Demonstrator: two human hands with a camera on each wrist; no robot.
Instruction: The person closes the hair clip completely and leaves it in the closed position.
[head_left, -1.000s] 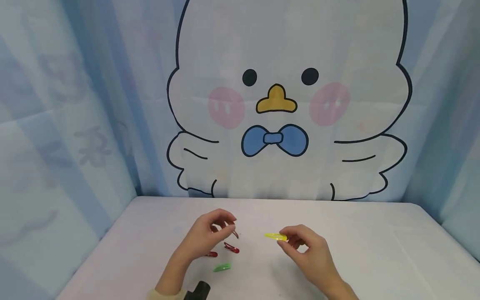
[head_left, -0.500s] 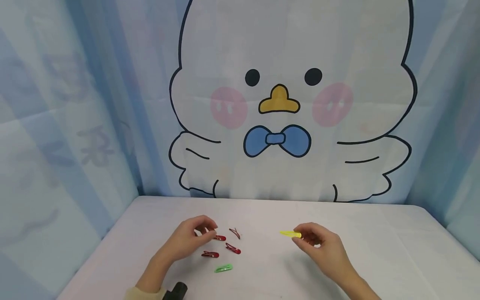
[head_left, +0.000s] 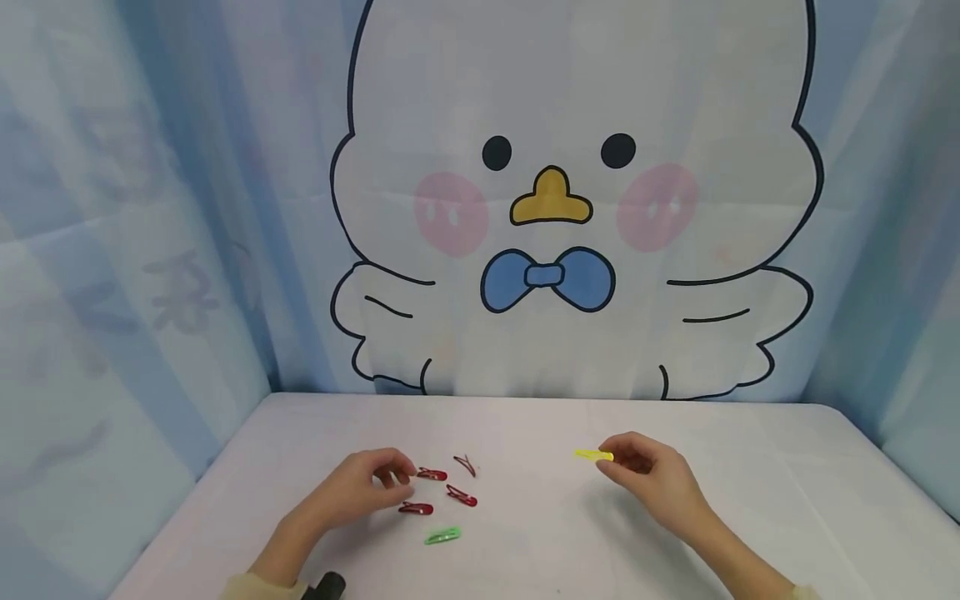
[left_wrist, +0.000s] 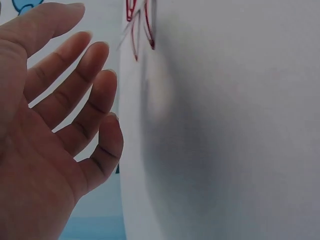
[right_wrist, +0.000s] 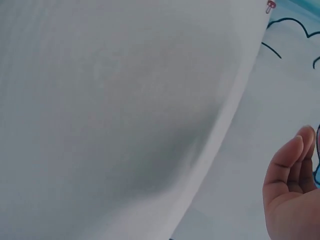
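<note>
My right hand (head_left: 654, 481) pinches a yellow hair clip (head_left: 594, 455) between thumb and fingertips, above the right half of the table. Over on the left, my left hand (head_left: 365, 486) hovers with relaxed, slightly bent fingers and nothing in them; the left wrist view shows its bare palm (left_wrist: 45, 155). Just right of its fingertips lie several dark red hair clips: one at the back (head_left: 432, 474), one in front (head_left: 416, 508) and one further right (head_left: 462, 496). A thin reddish clip (head_left: 466, 465), spread in a V, sits behind them. Nearest the front is a green hair clip (head_left: 442, 536).
A white cloth covers the table (head_left: 525, 550). Behind it hangs a curtain (head_left: 555, 350) printed with a cartoon bird, and blue-white curtains (head_left: 135, 333) close off the sides. A black object (head_left: 327, 586) shows at my left wrist.
My left hand has drawn back leftward, uncovering the red clips. My right hand has moved to the right and slightly up in view, carrying the yellow hair clip. The clips on the table stay put.
</note>
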